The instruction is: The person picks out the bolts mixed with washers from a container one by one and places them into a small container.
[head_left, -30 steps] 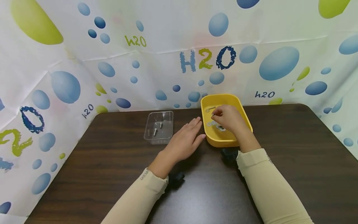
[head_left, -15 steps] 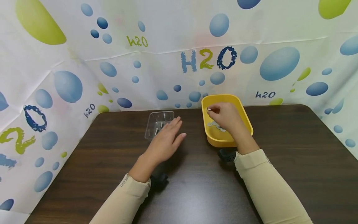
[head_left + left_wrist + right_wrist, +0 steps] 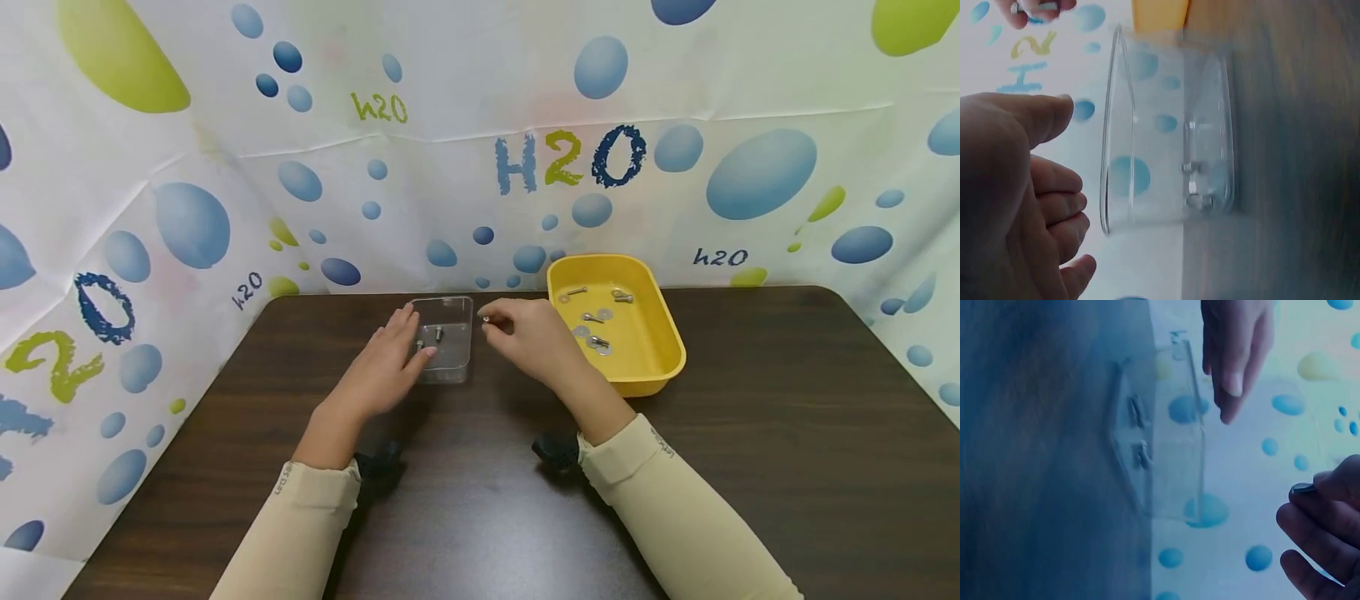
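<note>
My right hand (image 3: 534, 340) pinches a small metal bolt (image 3: 1046, 6) between thumb and forefinger, just right of the clear plastic box (image 3: 444, 377). The bolt's head and shank both show in the left wrist view. Over the box's left side hangs my left hand (image 3: 372, 364), fingers straight and holding nothing, partly covering the box in the head view. Two short bolts (image 3: 1192, 167) lie on the box's floor. At the right, the yellow tray (image 3: 654, 342) contains several longer screws (image 3: 623, 297) and flat washers (image 3: 581, 332).
A dark wood-look table (image 3: 480, 517) carries both containers near its back edge. Right behind it hangs a white cloth (image 3: 420, 225) printed with blue and green drops. Black wrist cameras (image 3: 557, 452) sit under both wrists, low over the tabletop.
My right hand has lifted a bolt out of the yellow tray and moved left to the clear box. My left hand has moved left from beside the tray to over the box.
</note>
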A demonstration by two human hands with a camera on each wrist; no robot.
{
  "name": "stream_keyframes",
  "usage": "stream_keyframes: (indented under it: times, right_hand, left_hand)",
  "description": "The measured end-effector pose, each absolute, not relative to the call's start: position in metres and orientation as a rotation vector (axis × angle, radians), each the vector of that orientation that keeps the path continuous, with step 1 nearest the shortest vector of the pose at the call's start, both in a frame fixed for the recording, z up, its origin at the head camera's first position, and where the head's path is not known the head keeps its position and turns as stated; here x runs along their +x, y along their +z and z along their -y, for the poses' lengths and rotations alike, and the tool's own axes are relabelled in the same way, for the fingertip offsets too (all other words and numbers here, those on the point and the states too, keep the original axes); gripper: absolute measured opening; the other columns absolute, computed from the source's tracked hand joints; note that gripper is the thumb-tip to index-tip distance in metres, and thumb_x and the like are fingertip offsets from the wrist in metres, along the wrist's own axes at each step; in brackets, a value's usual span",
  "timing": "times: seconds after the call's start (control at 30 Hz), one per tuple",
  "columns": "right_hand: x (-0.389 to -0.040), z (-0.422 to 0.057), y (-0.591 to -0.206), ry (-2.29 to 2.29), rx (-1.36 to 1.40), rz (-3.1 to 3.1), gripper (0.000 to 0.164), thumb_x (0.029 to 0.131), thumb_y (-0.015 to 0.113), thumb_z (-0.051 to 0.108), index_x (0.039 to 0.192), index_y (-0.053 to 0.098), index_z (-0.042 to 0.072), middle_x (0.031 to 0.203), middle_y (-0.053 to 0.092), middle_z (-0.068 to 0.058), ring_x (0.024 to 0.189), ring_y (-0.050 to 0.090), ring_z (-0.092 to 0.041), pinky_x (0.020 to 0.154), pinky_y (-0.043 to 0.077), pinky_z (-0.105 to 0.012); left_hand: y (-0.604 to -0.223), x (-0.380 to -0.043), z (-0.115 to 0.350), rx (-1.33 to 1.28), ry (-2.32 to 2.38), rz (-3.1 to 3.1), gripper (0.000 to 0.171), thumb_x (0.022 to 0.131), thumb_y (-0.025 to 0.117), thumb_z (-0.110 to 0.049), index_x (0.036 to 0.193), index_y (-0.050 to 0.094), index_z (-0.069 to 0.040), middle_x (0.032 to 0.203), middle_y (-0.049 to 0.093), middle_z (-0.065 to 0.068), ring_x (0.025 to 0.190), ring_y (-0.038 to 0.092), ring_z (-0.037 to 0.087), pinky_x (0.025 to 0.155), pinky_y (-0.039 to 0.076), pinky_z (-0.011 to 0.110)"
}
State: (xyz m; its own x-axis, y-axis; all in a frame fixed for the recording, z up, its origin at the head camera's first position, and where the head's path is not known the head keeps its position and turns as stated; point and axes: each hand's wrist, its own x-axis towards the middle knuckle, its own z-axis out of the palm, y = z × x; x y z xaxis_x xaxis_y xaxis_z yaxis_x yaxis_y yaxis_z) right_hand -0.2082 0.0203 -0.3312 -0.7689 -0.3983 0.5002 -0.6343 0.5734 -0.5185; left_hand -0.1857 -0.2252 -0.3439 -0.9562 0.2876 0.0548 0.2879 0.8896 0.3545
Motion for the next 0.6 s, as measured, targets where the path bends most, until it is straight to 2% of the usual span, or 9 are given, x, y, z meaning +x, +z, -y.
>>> stream_keyframes:
  times: [0.17,0.37,0.6]
  right_hand:
    - [-0.210,0.000,-0.340,1.080,0.853,2.474,0.021,0.091,0.068,0.013,0.112,0.072,0.010,0.090,0.074,0.000,0.077,0.066,-0.011,0.072,0.057,-0.028]
    - [-0.212,0.021,-0.356,1.055,0.872,2.510,0.014,0.092,0.070,0.016,0.104,0.073,0.012,0.092,0.075,0.001,0.079,0.068,-0.010,0.073,0.057,-0.027]
    - [-0.212,0.031,-0.366,0.974,0.903,2.540,0.013,0.092,0.070,0.015,0.103,0.075,0.012,0.094,0.076,0.000,0.079,0.068,-0.011,0.075,0.058,-0.028]
  left_hand:
    - [-0.349,-0.193,0.242,-0.418,-0.614,3.105,0.075,0.104,0.045,-0.042,0.155,0.015,0.005,0.165,0.004,0.018,0.153,0.003,0.033,0.121,0.011,0.056]
    - [-0.354,-0.196,0.249,-0.386,-0.632,3.180,0.079,0.104,0.045,-0.043,0.155,0.009,0.007,0.164,0.000,0.022,0.152,0.000,0.037,0.119,0.013,0.058]
    - [-0.354,-0.195,0.249,-0.382,-0.673,3.236,0.080,0.105,0.040,-0.046,0.155,0.006,0.006,0.164,-0.002,0.022,0.152,0.001,0.039,0.119,0.013,0.058]
